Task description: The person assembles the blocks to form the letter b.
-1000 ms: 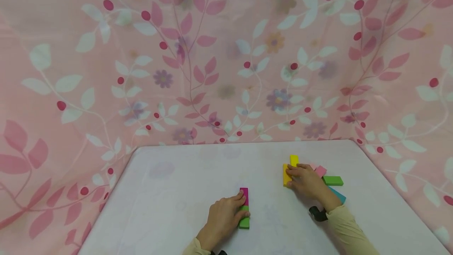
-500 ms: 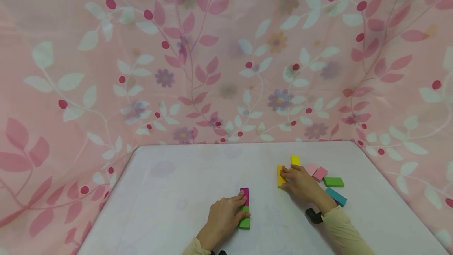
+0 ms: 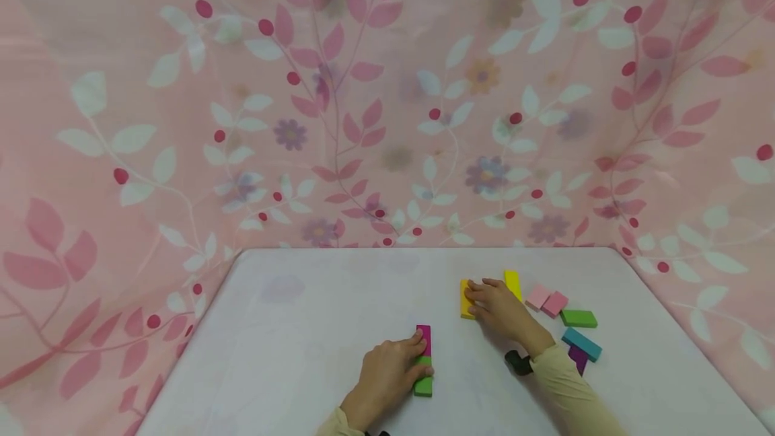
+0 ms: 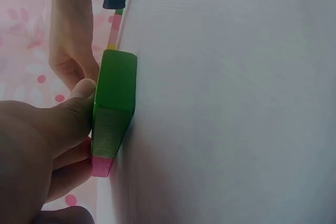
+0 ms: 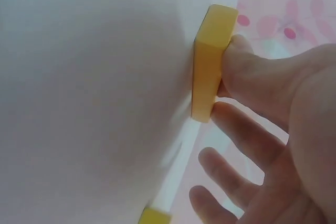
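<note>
One orange block [image 5: 212, 59]: right and far of the green block [image 4: 116, 80], long axis near-far.
Our right fingers [image 5: 247, 129]: nearer, loosely spread, touching it.
Our left fingers [image 4: 72, 176]: unclenched, on green block and magenta block [image 4: 101, 167].

Free lane between magenta block [image 3: 427, 343] and orange block [image 3: 464, 298], yellow block [image 3: 512, 283] in the way farther right
</note>
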Available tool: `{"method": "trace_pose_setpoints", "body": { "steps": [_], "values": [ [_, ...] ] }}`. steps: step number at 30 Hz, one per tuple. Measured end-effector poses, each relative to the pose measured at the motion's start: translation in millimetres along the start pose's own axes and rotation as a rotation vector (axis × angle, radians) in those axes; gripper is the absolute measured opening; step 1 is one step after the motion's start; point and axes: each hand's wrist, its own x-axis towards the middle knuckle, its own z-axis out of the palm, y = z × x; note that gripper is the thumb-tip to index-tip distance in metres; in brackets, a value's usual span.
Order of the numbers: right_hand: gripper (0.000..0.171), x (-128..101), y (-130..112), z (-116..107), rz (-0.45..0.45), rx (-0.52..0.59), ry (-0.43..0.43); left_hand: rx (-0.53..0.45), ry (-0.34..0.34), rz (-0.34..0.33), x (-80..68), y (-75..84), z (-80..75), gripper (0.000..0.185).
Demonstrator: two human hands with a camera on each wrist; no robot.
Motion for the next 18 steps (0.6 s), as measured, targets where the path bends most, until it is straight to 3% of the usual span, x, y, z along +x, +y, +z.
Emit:
{"method": "trace_pose_setpoints", "body": {
  "steps": [5,18],
  "values": [
    [0.040,8,-8,3,-0.026,-0.020,0.016,0.024,0.010,0.010,-0.4,0.1,-0.2,0.049],
    [0.040,21,-20,9,0.003,0.009,-0.038,0.029,0.007,0.006,-0.5,-0.4,0.0,0.050]
  ]
}}
